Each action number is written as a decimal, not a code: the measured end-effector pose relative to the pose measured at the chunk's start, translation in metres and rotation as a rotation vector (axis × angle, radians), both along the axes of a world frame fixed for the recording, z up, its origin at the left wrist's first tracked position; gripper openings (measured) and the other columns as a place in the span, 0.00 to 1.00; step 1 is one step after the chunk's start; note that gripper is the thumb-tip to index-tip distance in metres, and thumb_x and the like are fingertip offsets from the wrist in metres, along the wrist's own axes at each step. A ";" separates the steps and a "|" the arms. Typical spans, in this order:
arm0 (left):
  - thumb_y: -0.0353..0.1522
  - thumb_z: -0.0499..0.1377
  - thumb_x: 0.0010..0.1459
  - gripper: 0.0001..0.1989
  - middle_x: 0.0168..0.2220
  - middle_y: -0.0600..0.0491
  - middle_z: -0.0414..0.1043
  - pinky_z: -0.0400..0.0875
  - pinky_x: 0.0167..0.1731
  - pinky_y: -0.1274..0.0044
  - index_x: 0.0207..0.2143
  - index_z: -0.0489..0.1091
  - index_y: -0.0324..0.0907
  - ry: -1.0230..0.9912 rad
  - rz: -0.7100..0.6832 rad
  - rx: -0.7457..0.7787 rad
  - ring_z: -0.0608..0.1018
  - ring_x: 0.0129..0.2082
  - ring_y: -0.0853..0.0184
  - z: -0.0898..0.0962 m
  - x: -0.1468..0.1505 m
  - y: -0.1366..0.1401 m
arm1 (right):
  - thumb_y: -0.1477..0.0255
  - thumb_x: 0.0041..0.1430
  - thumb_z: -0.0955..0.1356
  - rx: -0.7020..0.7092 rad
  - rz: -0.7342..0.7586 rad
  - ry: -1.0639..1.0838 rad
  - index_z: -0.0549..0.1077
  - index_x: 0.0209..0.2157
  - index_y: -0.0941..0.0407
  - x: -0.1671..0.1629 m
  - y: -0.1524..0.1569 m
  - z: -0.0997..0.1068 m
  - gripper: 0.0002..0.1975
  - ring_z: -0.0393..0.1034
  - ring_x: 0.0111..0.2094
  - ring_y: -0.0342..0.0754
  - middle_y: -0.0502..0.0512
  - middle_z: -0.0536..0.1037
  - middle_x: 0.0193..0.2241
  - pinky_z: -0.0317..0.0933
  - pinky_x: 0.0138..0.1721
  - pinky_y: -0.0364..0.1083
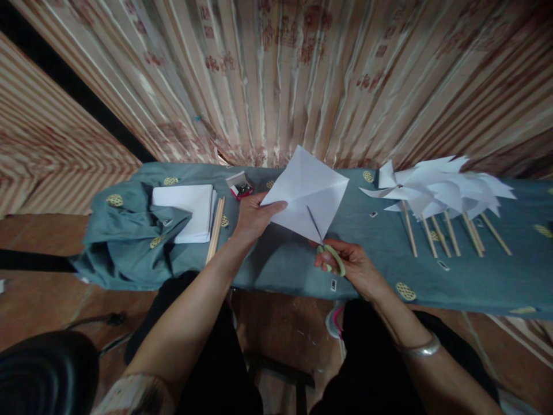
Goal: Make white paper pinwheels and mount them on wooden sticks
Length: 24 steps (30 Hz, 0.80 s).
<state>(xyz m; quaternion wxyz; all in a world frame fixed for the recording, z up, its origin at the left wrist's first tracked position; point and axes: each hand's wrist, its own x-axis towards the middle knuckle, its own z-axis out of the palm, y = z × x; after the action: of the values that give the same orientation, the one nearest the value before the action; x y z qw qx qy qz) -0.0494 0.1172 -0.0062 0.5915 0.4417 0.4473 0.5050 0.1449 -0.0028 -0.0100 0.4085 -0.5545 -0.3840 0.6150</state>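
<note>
My left hand pinches the left corner of a white square sheet of paper, thumb on top. Faint crease lines cross the sheet, which is held up over the cloth. In my right hand is a pair of scissors with light green handles. One blade lies over the paper near its lower corner, pointing toward the middle; the other blade is hidden behind the sheet.
A blue-green cloth covers the narrow table. To the left lie a stack of white paper, wooden sticks and a small open box of small items. Several paper pinwheels on sticks lie at right. A pleated curtain hangs behind.
</note>
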 end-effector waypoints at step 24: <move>0.32 0.72 0.31 0.13 0.21 0.56 0.75 0.66 0.25 0.79 0.24 0.79 0.37 -0.040 -0.005 -0.057 0.72 0.21 0.71 0.006 0.001 -0.003 | 0.51 0.38 0.78 0.009 0.022 -0.009 0.81 0.37 0.56 0.001 0.000 0.003 0.28 0.68 0.23 0.41 0.50 0.76 0.24 0.64 0.24 0.42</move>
<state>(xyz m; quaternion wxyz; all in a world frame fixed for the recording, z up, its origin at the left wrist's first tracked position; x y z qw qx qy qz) -0.0480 0.1142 -0.0005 0.6140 0.4156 0.4487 0.4991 0.1460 -0.0025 -0.0074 0.4024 -0.5510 -0.3947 0.6154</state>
